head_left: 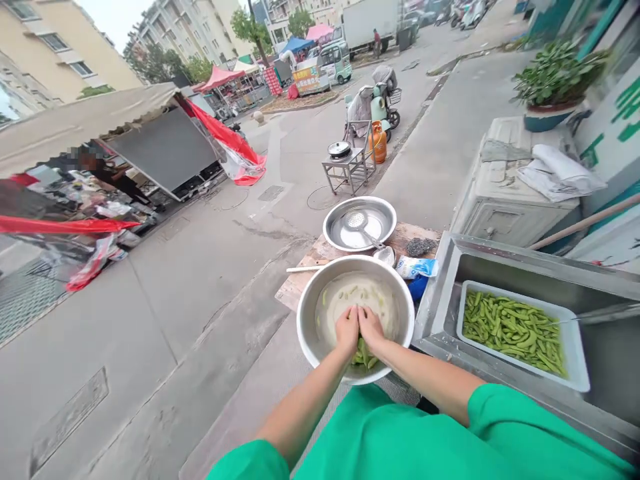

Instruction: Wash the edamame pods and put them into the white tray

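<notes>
My left hand (347,328) and my right hand (369,324) are pressed together inside a large metal basin (306,320) of cloudy water. Both have their fingers curled inward around green edamame pods (361,353), some of which show between and below my wrists. What lies inside the fingers is mostly hidden. Several loose pods float near the far side of the water. To the right, a pale plastic tray (575,350) full of edamame pods (515,330) sits in a steel sink (450,283).
Behind the basin stands another metal bowl (330,230) with a skimmer (357,221) in it. A wooden board (290,293), a blue-and-white packet (413,267) and a steel scouring pad (421,247) lie close by. Farther off are a metal stand (345,163) and an orange gas cylinder (379,142).
</notes>
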The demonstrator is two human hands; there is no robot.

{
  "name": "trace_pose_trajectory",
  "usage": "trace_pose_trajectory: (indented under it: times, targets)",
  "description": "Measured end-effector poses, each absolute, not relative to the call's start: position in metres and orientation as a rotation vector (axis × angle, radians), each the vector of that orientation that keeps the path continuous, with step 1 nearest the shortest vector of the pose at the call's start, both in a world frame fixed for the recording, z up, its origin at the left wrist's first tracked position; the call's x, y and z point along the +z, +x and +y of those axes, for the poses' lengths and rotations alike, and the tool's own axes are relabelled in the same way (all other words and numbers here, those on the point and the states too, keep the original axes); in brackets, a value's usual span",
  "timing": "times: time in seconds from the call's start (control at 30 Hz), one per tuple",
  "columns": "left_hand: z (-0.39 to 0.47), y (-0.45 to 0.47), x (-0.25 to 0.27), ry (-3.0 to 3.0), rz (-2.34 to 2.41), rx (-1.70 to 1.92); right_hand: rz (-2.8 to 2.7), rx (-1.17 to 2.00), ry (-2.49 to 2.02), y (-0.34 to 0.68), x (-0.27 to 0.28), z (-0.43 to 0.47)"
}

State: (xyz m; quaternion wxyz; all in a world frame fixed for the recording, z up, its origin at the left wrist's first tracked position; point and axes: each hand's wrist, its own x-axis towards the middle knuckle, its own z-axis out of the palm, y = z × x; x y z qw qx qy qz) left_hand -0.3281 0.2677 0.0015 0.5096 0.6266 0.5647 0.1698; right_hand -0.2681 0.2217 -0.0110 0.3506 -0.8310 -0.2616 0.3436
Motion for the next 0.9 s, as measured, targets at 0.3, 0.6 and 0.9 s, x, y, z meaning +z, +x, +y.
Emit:
trace_pose_trajectory:
  times: [0.3, 0.6, 0.9]
  targets:
    - [0.247, -0.261, 0.05, 1.831, 1.113, 0.521, -0.389, 0.618, -1.967, -0.208, 0.03, 0.201]
    - [0.112, -0.086, 0.028, 1.868, 0.524, 0.184, -0.089, 0.175, -2.075, -0.051, -0.003, 0.036]
    - [0.145, -0.069, 0.019, 2.01, 0.43, 0.106, 0.132, 0.557, -2.179, 0.039, -0.05, -0.09]
